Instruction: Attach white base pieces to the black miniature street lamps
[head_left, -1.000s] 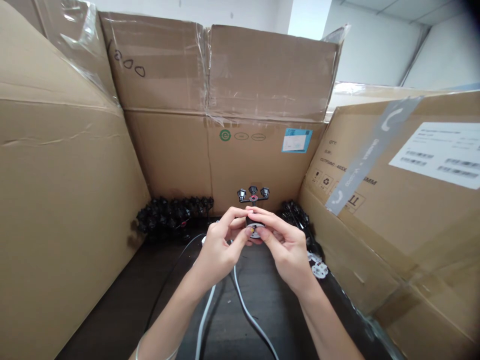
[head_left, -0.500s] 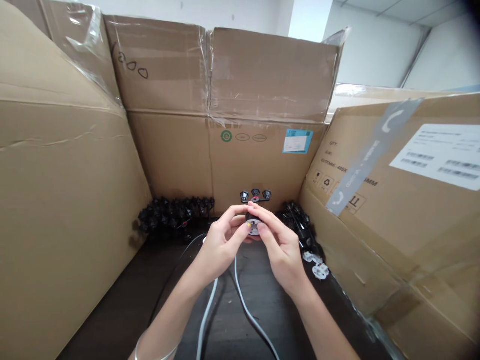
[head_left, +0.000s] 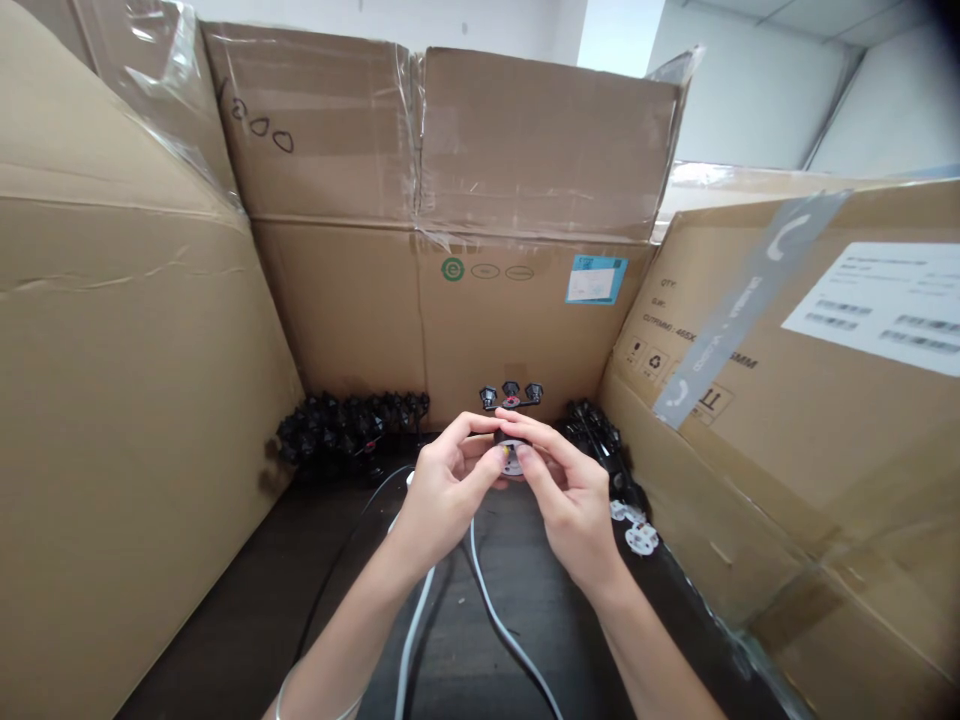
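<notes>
My left hand [head_left: 442, 490] and my right hand [head_left: 570, 490] meet over the dark table [head_left: 247, 620], fingers pinched round a small black lamp-post piece [head_left: 511, 400]. Its three little lantern heads stick up above my fingertips. A round white base [head_left: 512, 456] shows between my thumbs at its lower end. Both hands grip the same piece.
Cardboard boxes wall the table in: one on the left [head_left: 127, 400], one behind [head_left: 450, 250], one on the right [head_left: 810, 400]. Piles of black lamp pieces lie at the back left [head_left: 345, 430] and back right [head_left: 600, 440]. White discs [head_left: 637, 535] lie at the right. White cables [head_left: 487, 600] run toward me.
My hands stay together on the piece; the fingers have shifted slightly round its white base, and the view has moved a little.
</notes>
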